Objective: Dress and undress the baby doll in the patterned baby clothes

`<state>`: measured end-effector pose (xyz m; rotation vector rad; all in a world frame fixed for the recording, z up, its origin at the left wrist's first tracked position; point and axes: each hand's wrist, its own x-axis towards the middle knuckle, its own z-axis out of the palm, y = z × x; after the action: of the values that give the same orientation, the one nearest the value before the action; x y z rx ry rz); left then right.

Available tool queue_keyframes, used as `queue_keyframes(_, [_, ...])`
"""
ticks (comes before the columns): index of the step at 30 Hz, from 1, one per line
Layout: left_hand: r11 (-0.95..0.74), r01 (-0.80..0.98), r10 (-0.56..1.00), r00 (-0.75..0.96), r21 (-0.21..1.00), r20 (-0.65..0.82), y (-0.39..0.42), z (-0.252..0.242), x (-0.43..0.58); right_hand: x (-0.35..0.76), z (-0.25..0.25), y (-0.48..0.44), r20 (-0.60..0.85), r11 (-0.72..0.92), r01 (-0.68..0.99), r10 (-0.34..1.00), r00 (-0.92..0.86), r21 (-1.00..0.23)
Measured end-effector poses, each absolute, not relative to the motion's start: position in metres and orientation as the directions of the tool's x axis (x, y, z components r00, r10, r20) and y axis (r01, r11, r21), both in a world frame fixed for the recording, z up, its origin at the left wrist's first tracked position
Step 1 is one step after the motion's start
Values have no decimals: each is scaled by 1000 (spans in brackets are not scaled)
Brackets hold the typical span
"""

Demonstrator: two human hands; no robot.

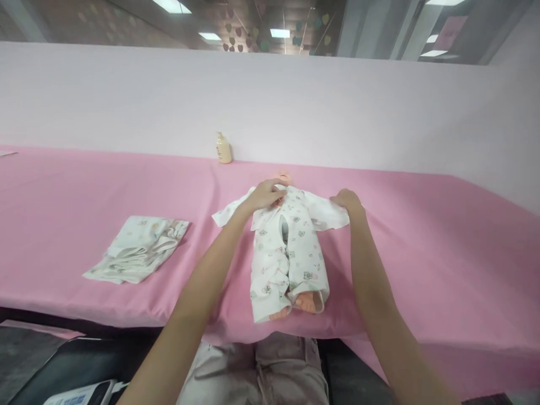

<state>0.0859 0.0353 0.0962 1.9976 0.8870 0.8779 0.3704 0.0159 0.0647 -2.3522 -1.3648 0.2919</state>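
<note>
A baby doll [283, 178] lies on its back, feet towards me, in white printed baby trousers [306, 250] and a white baby top with its sleeves spread sideways. One bare doll foot [306, 302] shows at a trouser cuff. My left hand [268, 194] rests over the doll's neck and upper chest, fingers curved and apart, partly hiding the collar. At the end of the right-hand sleeve [327, 212], my right hand [348, 199] has its fingers closed on the cloth. The other sleeve [232, 209] lies flat beyond my left forearm.
Left of the doll, a folded pile of printed white cloth [139, 247] lies on the pink sheet [422, 253]. A pump bottle [223, 148] stands at the back against the white wall [270, 107]. The table's front edge is close to my lap.
</note>
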Motion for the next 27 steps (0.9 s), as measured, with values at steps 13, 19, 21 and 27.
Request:
queue_keyframes(13, [-807, 514, 588, 653, 291, 477, 46, 41, 114, 324, 97, 12, 348, -88, 725, 833, 430, -683])
queue_keyframes(19, [-773, 532, 634, 622, 347, 460, 48, 38, 114, 251, 147, -33, 129, 234, 311, 937, -324, -921])
queue_keyframes(21, [-777, 549, 626, 626, 308, 464, 48, 37, 114, 252, 141, -28, 179, 233, 347, 967, -179, -909])
queue_keyframes(27, [-782, 602, 599, 655, 161, 460, 45, 36, 112, 258, 99, 28, 260, 50, 626, 933, 249, -778])
